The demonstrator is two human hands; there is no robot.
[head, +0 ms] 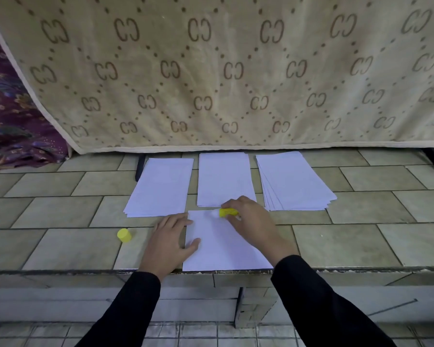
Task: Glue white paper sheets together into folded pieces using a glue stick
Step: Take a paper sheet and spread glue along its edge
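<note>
Head view, the only 1:

- 1 tiled ledge (60,236), everything sits on it.
- Paper: 3 stacks in a row along the back, plus 1 front sheet (223,249) near the ledge's front edge.
  - left stack (161,189): slightly skewed, a few edges showing at the bottom.
  - middle stack (224,179): squared up; its near edge is just beyond the front sheet.
  - right stack (293,181): fanned out, several sheet edges visible; sheet count can't be told.
- 1 glue stick (228,212), yellow, lying roughly level with its white tip pointing left over the far edge of the front sheet. The tip is blurred, so contact with the paper can't be confirmed.
- 1 cap (124,235), yellow, off the stick, standing alone on the ledge left of the hands, touching nothing.
- left hand (169,242): flat, fingers spread and straight, resting on the ledge with thumb and fingertips on the sheet's left edge.
- right hand (251,221): fingers curled round the glue stick.
- 2 black sleeves (125,309).
- Behind: 1 beige patterned cloth (211,71) hanging down to the ledge, 1 purple floral fabric (10,121) at far left.
</note>
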